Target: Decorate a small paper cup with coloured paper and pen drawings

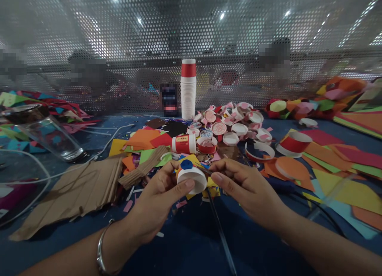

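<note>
My left hand point(158, 192) is closed round a cut-down white paper cup point(192, 178) with a blue paper piece stuck near its rim; the thumb lies across its white base. My right hand point(244, 184) is closed in a pinch on a thin dark stick-like tool point(217, 220) whose tip meets the cup's edge. Both hands hover above the blue table point(185, 244), just in front of a heap of coloured paper scraps point(143, 142).
A tall stack of white paper cups point(188, 89) with a red top stands at the back. A pile of cut cup bottoms point(232, 123) lies to its right. Brown corrugated cardboard point(74, 188) and a tipped clear jar point(47, 135) are on the left, coloured sheets point(343, 160) on the right.
</note>
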Tool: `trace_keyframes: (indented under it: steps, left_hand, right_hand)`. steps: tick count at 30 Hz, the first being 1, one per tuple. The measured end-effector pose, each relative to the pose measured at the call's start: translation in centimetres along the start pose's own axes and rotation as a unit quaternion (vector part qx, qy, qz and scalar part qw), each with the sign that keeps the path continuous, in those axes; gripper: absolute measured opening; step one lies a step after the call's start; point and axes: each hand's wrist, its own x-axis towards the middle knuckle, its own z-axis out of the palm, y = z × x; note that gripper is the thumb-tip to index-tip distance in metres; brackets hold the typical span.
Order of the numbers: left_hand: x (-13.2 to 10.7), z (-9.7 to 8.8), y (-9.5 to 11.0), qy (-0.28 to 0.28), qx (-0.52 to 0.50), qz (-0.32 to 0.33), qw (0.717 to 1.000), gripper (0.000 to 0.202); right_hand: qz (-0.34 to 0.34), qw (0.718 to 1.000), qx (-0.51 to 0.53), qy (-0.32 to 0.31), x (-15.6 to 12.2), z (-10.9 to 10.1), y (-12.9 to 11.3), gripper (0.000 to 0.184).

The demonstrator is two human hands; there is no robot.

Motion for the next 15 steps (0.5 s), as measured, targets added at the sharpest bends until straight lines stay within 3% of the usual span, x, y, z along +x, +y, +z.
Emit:
trace_keyframes:
  steps: [15]
  left_hand:
    - [0.29, -0.70, 0.06, -0.025, 0.090, 0.034, 0.995, 0.021]
  right_hand:
    - [-0.008, 0.997, -0.076, 0.020, -0.34, -0.48, -0.18, 0.034]
